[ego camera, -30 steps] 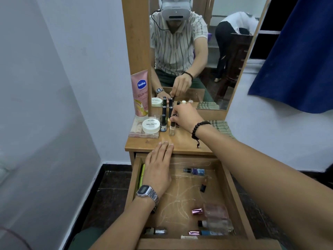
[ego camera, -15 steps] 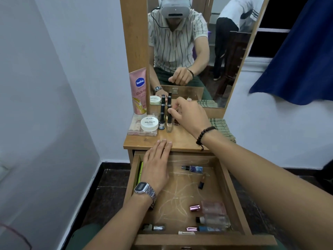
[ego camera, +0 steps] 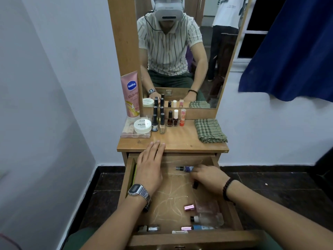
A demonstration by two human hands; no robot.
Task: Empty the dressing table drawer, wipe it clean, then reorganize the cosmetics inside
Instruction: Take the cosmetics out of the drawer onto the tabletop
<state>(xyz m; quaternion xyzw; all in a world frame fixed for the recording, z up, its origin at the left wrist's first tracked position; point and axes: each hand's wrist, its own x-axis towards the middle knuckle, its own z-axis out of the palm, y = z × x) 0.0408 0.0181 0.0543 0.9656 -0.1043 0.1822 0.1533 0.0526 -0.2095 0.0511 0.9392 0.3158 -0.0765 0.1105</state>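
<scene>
The open wooden drawer [ego camera: 231, 216] has a scratched floor. My left hand [ego camera: 150, 168] lies flat over its back left corner, fingertips on the tabletop edge. Inside the drawer, my right hand [ego camera: 210, 178] has its blurred fingertips at the right end of a small purple-blue bottle [ego camera: 184, 168] near the back. A short dark lipstick [ego camera: 195, 185] lies just under that hand. Two clear perfume bottles [ego camera: 207, 207], a blue bottle [ego camera: 201, 227] and a small silver-capped bottle [ego camera: 148, 228] lie near the front. A green pen [ego camera: 134, 175] runs along the left wall.
On the tabletop [ego camera: 180, 139] stand several nail polish bottles [ego camera: 170, 119], a lip balm [ego camera: 182, 117], a white jar [ego camera: 142, 125] on a clear palette, and a pink Vaseline tube [ego camera: 131, 94]. A folded green cloth [ego camera: 210, 130] lies at the right. The mirror [ego camera: 180, 51] rises behind.
My right hand left the bottles on the tabletop and came down into the drawer to the purple-blue bottle. My left hand stayed where it was.
</scene>
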